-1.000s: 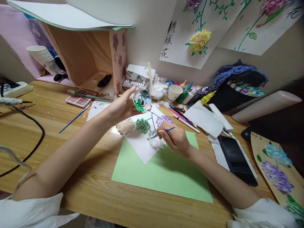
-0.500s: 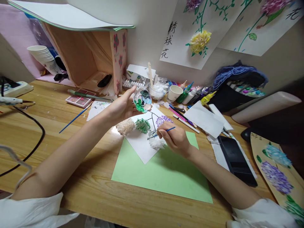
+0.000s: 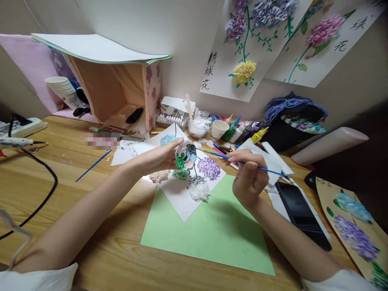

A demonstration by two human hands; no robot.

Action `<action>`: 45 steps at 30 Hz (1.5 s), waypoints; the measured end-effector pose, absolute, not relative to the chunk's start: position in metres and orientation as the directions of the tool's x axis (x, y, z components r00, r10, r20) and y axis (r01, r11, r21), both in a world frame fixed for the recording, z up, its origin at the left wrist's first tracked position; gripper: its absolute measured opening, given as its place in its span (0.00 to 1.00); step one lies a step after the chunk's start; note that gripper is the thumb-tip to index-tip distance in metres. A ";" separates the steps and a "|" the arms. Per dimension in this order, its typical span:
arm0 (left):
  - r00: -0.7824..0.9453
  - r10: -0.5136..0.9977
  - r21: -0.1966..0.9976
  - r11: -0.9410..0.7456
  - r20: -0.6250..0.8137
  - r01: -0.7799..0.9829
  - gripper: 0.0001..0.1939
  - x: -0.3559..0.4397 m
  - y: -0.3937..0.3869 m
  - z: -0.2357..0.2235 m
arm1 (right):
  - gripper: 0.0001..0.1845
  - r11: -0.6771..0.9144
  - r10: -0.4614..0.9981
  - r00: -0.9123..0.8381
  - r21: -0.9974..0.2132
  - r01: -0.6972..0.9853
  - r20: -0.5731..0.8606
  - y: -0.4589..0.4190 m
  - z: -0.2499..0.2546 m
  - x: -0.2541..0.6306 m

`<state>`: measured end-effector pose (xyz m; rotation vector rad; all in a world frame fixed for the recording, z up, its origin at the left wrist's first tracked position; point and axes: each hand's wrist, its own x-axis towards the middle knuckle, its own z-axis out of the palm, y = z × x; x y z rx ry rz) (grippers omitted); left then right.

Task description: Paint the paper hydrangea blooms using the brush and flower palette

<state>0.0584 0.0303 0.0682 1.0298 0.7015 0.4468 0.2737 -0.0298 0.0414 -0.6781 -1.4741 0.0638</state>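
Observation:
My left hand [image 3: 159,159] is closed on a small round paint palette [image 3: 185,157], its wells smeared green, black, blue and white. My right hand [image 3: 250,178] grips a thin blue paintbrush [image 3: 268,170], with the bristle end at the palette's right edge. Below lies a white paper [image 3: 182,204] bearing tufted flowers: a purple flower [image 3: 209,167], a green flower [image 3: 181,174], a light blue flower [image 3: 169,139] and a white flower [image 3: 199,191] with dark paint on its upper part. A beige tuft [image 3: 159,176] sits at the paper's left edge. My left hand and palette hide part of the sheet.
A green sheet [image 3: 209,242] lies under the paper. Behind stand paint bottles [image 3: 233,129], a paper cup [image 3: 219,129] and a bowl of white scraps [image 3: 198,127]. A black phone [image 3: 300,210] is at right; another brush [image 3: 93,165] and a black cable [image 3: 45,161] lie left.
My right hand has lifted the brush from the white flower and moved it up and right, so its tip is now at the palette. The camera view has tilted up slightly.

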 end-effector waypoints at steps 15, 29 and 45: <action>0.715 0.626 0.898 0.441 -0.310 0.003 0.25 0.057 0.033 0.067 | 0.14 0.771 0.516 -0.037 -0.445 0.455 0.856 -0.032 0.043 0.277; 0.700 0.651 0.909 0.416 -0.293 -0.007 0.25 0.053 0.035 0.074 | 0.15 0.848 0.387 0.116 -0.402 0.346 0.915 -0.037 0.045 0.276; 0.621 0.741 0.944 0.331 -0.255 -0.008 0.25 0.053 0.034 0.081 | 0.16 0.800 0.590 -0.344 -0.471 0.371 0.730 -0.049 0.028 0.259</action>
